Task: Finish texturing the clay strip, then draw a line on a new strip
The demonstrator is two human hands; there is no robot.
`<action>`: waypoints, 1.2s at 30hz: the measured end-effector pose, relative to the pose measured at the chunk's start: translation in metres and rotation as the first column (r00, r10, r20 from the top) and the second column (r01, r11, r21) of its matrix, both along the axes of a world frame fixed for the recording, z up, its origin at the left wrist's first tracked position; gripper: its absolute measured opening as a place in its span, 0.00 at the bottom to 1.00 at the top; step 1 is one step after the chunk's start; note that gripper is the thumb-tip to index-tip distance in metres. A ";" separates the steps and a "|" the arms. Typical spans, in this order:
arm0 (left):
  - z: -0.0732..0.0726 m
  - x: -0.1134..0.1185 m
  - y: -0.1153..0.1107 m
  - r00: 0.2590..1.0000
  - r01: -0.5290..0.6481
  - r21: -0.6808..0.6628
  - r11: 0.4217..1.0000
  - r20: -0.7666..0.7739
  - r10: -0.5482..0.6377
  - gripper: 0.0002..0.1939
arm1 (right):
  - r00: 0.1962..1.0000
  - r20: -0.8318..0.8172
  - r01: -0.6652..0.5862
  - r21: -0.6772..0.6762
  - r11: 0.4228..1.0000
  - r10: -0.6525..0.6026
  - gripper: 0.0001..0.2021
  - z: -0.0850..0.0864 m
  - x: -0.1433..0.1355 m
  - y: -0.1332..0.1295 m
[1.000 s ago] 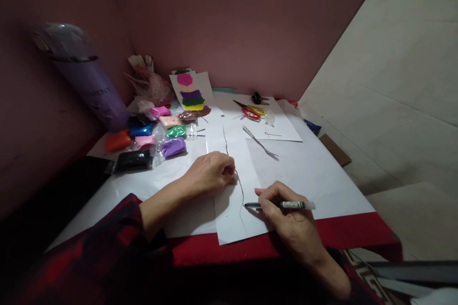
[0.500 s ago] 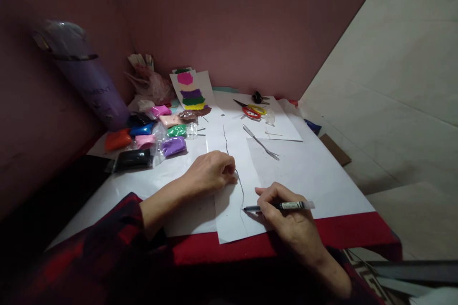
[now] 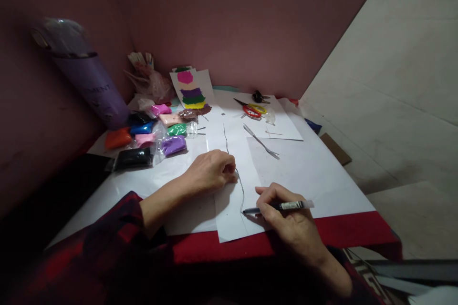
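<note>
A narrow white sheet of paper (image 3: 229, 228) lies lengthwise before me, with a thin wavy dark line (image 3: 242, 190) running down it. My right hand (image 3: 286, 209) is closed around a black pen (image 3: 252, 211). The pen's tip touches the paper near the lower part of the line. My left hand (image 3: 214, 170) rests on the sheet's left side with its fingers curled beside the line. Whatever those fingers may hold is hidden.
Bagged coloured clay (image 3: 174, 146) lies in several packs at left, near a purple bottle (image 3: 95, 88). Scissors (image 3: 252, 110) with red and yellow handles and a metal tool (image 3: 261, 142) lie beyond my hands. A colour-striped card (image 3: 193, 93) leans at the back.
The pen tip has moved slightly down and to the left along the line, and the dark stroke reaches a little lower. My left hand has stayed in place.
</note>
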State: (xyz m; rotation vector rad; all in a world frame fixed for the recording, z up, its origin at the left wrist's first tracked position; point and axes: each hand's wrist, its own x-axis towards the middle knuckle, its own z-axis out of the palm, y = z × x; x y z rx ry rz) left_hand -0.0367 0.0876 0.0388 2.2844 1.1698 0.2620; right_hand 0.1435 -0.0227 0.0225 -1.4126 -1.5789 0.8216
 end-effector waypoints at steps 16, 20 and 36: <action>-0.003 0.000 0.002 1.000 -0.004 0.006 1.000 -0.002 0.004 0.06 | 1.000 -0.007 -0.003 0.007 1.000 0.003 0.12 0.000 0.000 0.000; -0.002 0.000 0.001 1.000 -0.008 0.000 1.000 -0.002 0.008 0.06 | 1.000 -0.007 -0.015 -0.014 1.000 0.015 0.10 0.004 0.000 0.000; 0.000 0.001 0.002 1.000 0.006 -0.002 1.000 0.018 -0.006 0.06 | 0.999 -0.008 -0.034 -0.011 0.999 0.034 0.10 0.002 0.002 -0.001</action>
